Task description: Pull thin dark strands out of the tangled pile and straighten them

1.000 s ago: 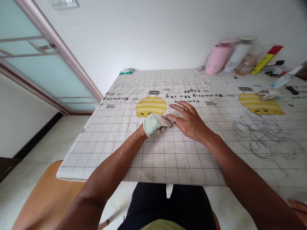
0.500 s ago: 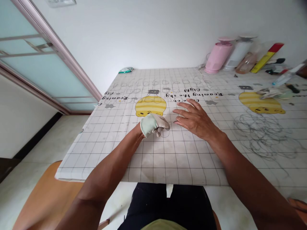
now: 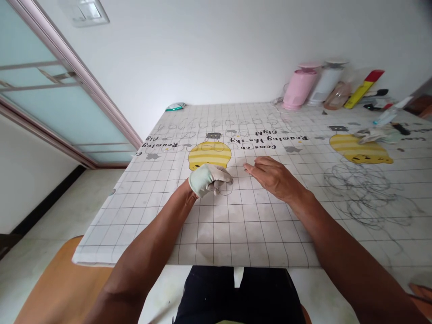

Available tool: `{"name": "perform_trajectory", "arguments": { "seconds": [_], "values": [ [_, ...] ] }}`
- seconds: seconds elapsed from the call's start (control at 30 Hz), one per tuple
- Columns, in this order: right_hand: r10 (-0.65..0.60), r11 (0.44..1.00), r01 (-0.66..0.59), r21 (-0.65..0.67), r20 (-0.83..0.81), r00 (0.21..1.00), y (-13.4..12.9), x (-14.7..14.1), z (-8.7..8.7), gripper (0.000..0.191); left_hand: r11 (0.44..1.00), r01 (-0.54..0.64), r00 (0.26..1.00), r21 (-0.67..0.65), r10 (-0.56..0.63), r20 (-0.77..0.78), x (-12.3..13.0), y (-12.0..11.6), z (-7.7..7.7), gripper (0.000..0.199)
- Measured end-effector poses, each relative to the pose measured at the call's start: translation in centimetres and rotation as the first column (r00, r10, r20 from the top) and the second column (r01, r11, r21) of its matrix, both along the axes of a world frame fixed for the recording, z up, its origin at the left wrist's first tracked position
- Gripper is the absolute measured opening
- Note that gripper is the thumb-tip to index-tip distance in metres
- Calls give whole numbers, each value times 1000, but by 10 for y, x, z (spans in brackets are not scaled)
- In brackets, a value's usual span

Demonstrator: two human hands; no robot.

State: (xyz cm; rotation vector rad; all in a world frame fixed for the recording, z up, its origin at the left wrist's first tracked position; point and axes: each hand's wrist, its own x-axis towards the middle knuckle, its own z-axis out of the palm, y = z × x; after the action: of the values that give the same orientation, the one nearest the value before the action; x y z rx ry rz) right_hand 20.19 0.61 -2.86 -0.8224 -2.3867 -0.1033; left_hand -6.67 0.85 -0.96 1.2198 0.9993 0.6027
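My left hand, in a pale, stained work glove, is closed in a pinch low over the tablecloth. Out from under its fingers curves a thin wire loop. My right hand is bare and hovers just to the right, apart from the left. Its fingers are drawn together toward the thumb; anything between the tips is too fine to make out. To the right lies a loose tangle of thin dark wire. Several small wire rings lie in rows across the far part of the table.
A checked tablecloth with balloon prints covers the table. At the back right stand a pink cylinder, a white cylinder, a bottle and a yellow-red box. Another glove lies at right. A green packet sits far left.
My right hand's spread fingers have drawn together, and the hand sits a little lower. My left hand keeps its pinch on the wire loop. The camera view has shifted slightly.
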Motion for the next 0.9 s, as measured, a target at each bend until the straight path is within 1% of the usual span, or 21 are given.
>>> {"name": "perform_trajectory", "arguments": {
  "seconds": [0.07,0.13,0.2,0.3,0.37,0.47,0.53,0.67,0.8,0.9],
  "values": [
    [2,1000,-3,25,29,1000,-1,0,4,36,999,-30,999,10,30,21,-1,1,0,13],
    [8,998,-11,64,50,999,-3,-2,13,28,998,-58,998,26,57,33,-1,1,0,14],
    [-3,993,-4,122,59,998,-8,-4,23,16,998,-50,999,22,50,15,1,0,2,14],
    [-23,981,7,194,77,997,-14,-10,32,9,1000,-25,999,13,26,-38,6,-3,3,11],
    [4,977,-25,210,102,995,-16,-14,30,6,1000,-16,998,22,17,-54,10,-5,3,11],
    [57,974,-80,210,115,992,-14,-17,22,14,1000,-1,999,11,2,-48,14,-8,2,11],
    [70,971,-95,221,119,990,-12,-18,17,20,1000,-21,999,-3,21,-39,16,-9,2,11],
    [56,960,-88,264,123,991,-10,-19,13,26,997,-71,997,0,71,8,19,-11,1,10],
    [57,960,-85,266,113,992,-9,-16,13,28,996,-90,994,-25,92,64,22,-12,-1,12],
    [11,964,-38,264,105,994,-10,-12,14,28,993,-108,989,-36,111,99,23,-12,-3,12]
  ]
}}
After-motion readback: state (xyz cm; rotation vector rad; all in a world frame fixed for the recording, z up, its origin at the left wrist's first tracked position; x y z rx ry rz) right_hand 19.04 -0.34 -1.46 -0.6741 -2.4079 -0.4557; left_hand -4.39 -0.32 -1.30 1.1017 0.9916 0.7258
